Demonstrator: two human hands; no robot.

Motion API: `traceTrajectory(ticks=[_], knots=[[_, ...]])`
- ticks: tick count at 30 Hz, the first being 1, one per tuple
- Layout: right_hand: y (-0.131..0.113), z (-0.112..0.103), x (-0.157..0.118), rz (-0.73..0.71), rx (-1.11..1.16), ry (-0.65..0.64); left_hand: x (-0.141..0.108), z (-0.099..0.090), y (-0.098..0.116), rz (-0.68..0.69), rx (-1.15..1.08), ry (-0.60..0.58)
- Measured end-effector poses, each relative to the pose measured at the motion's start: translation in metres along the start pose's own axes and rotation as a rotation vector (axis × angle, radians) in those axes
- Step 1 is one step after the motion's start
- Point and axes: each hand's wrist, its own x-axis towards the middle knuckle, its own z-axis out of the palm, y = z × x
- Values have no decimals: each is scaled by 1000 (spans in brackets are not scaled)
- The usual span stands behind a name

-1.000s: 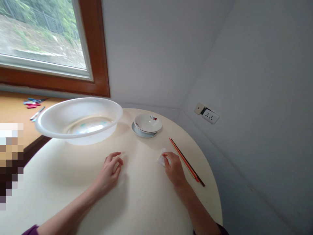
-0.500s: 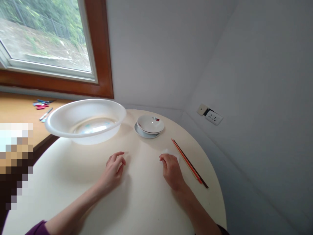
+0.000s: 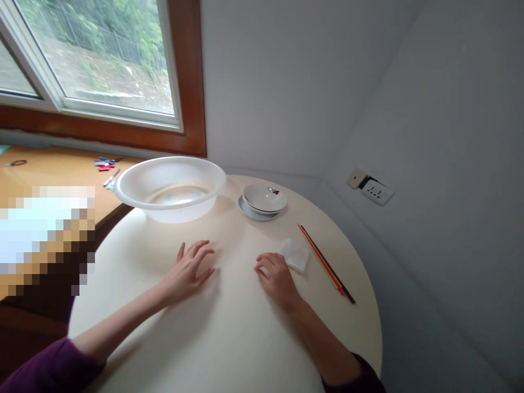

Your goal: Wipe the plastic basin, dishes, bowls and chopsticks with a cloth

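The left hand (image 3: 189, 273) is over the near left part of the round white table (image 3: 229, 344), its fingers spread and the thumb well apart from them, with the tips pointing right. The right hand (image 3: 279, 281) is to the right of it, its fingers loosely bent and a small gap showing between thumb and forefinger. Just beside the right knuckles, on the far right side, a white tissue (image 3: 298, 256) lies on the table; whether the hand touches it I cannot tell. Farther right, close to the table's edge, an orange stick (image 3: 323, 263) and a dark brown stick (image 3: 341, 284) lie side by side, slanting from far left to near right. At the far side of the table, a white bowl (image 3: 262, 197) with a red mark near its rim sits on a pale plate (image 3: 246, 212). To the left of these stands a large, cloudy white basin (image 3: 180, 215). At the far left is a wooden desk (image 3: 53, 169) beneath a window (image 3: 114, 65).
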Motion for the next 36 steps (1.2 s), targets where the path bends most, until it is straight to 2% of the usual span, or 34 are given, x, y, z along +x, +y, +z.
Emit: traceTrajectory(ticks=[3,5,8,10,20,27,36], knots=[[-6,2,-2,27,-18,-113,-9,-9,-5,14,96,-190],[-11,3,-4,40,-73,-256,-14,-10,-7,9,164,-266],[-17,5,-7,60,-171,-470,-18,-5,-10,21,240,-279],[-20,5,-7,71,-213,-542,-19,-1,-11,35,261,-254],[-21,8,-8,81,-241,-538,-21,4,-13,52,255,-188],[-22,7,-8,89,-221,-536,-20,2,-12,34,258,-218],[-22,9,-7,91,-220,-538,-21,6,-17,48,252,-172]])
